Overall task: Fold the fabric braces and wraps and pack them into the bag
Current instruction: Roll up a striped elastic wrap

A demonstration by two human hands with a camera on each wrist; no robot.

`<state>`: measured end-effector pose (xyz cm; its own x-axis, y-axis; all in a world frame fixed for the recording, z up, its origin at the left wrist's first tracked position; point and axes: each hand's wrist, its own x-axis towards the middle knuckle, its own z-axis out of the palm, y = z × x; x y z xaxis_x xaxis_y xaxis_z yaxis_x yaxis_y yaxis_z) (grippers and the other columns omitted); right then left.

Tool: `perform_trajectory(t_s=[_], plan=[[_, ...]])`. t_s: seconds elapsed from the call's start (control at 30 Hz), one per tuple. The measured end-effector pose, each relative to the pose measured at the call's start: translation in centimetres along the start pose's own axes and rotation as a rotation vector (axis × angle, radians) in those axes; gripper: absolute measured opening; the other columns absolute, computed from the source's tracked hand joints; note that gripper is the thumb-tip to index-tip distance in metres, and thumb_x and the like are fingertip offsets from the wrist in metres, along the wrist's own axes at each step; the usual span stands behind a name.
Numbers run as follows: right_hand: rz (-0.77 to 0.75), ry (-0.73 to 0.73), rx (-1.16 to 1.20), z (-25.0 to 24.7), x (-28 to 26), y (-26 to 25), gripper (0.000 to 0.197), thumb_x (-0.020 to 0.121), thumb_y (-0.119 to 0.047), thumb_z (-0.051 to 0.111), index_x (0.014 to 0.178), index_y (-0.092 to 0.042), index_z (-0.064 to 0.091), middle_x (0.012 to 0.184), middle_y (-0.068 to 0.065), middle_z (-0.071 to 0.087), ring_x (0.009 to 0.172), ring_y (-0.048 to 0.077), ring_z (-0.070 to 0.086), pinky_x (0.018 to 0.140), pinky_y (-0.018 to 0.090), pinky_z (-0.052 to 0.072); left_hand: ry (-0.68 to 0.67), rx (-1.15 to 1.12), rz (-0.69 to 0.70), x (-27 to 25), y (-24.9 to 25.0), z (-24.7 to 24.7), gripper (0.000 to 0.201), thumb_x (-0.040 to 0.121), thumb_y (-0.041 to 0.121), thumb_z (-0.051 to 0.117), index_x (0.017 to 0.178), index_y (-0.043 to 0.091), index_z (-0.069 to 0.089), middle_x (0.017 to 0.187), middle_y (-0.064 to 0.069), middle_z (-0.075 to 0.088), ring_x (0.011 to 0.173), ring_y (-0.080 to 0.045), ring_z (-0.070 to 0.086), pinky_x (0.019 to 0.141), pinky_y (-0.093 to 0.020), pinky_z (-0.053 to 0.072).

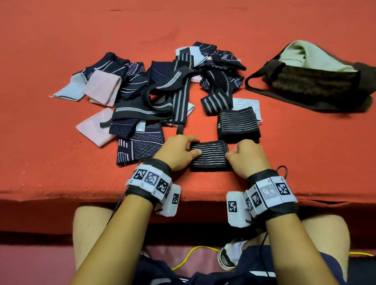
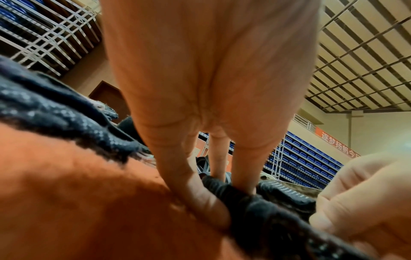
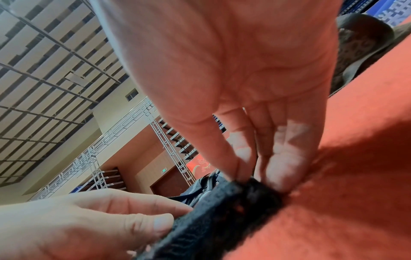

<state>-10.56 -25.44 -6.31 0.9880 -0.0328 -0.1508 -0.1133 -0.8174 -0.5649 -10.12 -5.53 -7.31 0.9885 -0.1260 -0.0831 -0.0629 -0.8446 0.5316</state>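
Black ribbed elastic wrap with thin white stripes [image 1: 209,155] is pinched at both short ends, left hand [image 1: 178,151] and right hand [image 1: 247,157], long axis running between them; dark mesh bag [image 1: 317,83] lies beyond, rightward, nearer the right hand.

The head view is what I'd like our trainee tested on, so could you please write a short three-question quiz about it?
1. True or false: both hands hold the striped wrap.
2. Where does the bag lie from the person's seat: A far left, B far right, C on the lap?
3. Fill in: the cloth under everything is ____.

Key: 1 true, the left hand and right hand pinch its ends. 2 B. 3 red.
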Motion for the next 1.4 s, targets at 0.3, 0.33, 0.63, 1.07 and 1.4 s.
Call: perform_trajectory(t_s=[0.3, 0.33, 0.63, 1.07, 1.4], plan=[[-0.061, -0.035, 0.059, 1.3, 0.3, -0.1, 0.023, 0.085, -0.035, 0.072, 0.087, -0.013, 0.064, 0.084, 0.004, 0.067, 0.085, 0.025, 0.063, 0.075, 0.036, 0.05, -0.034, 0.004, 0.012, 0.4, 0.1, 0.3, 0.042, 0.095, 0.037, 0.064, 0.135, 0.027, 0.06, 0.082, 0.008, 0.054, 0.087, -0.015, 0.057, 0.079, -0.023, 0.039], [-0.068, -0.042, 0.057, 1.4, 0.3, -0.1, 0.02, 0.086, -0.034, 0.071, 0.083, -0.014, 0.066, 0.082, 0.005, 0.067, 0.084, 0.027, 0.064, 0.076, 0.037, 0.052, -0.033, -0.005, 0.01, 0.4, -0.1, 0.3, 0.041, 0.095, 0.038, 0.062, 0.135, 0.027, 0.06, 0.082, 0.007, 0.055, 0.087, -0.015, 0.057, 0.079, -0.023, 0.039], [-0.031, -0.103, 0.332, 0.8, 1.0, 0.6, 0.017, 0.093, -0.02, 0.066, 0.082, -0.007, 0.066, 0.082, 0.011, 0.072, 0.075, 0.026, 0.073, 0.073, 0.046, 0.062, 0.008, -0.306, 0.078, -0.8, -0.4, -0.4, 0.042, 0.098, 0.024, 0.057, 0.137, 0.039, 0.053, 0.108, 0.003, 0.067, 0.074, -0.014, 0.072, 0.075, -0.026, 0.059], [-0.008, 0.092, 0.47, -4.5, 4.7, 0.4, 0.016, 0.094, -0.017, 0.065, 0.09, -0.002, 0.067, 0.083, 0.006, 0.073, 0.064, 0.023, 0.074, 0.072, 0.045, 0.063, 0.096, -0.67, 0.019, 5.0, 4.7, -1.2, 0.046, 0.094, 0.012, 0.064, 0.137, 0.016, 0.048, 0.077, -0.002, 0.056, 0.076, -0.029, 0.067, 0.077, -0.052, 0.06], [0.023, 0.207, 0.17, -4.5, 7.4, 1.5, 0.026, 0.091, -0.031, 0.065, 0.108, -0.013, 0.06, 0.104, 0.012, 0.067, 0.1, 0.033, 0.06, 0.078, 0.03, 0.04, 0.09, -0.714, -0.155, 8.3, 6.2, 1.1, 0.032, 0.095, 0.015, 0.065, 0.122, 0.018, 0.048, 0.079, 0.001, 0.056, 0.046, -0.019, 0.064, 0.053, -0.038, 0.059]])
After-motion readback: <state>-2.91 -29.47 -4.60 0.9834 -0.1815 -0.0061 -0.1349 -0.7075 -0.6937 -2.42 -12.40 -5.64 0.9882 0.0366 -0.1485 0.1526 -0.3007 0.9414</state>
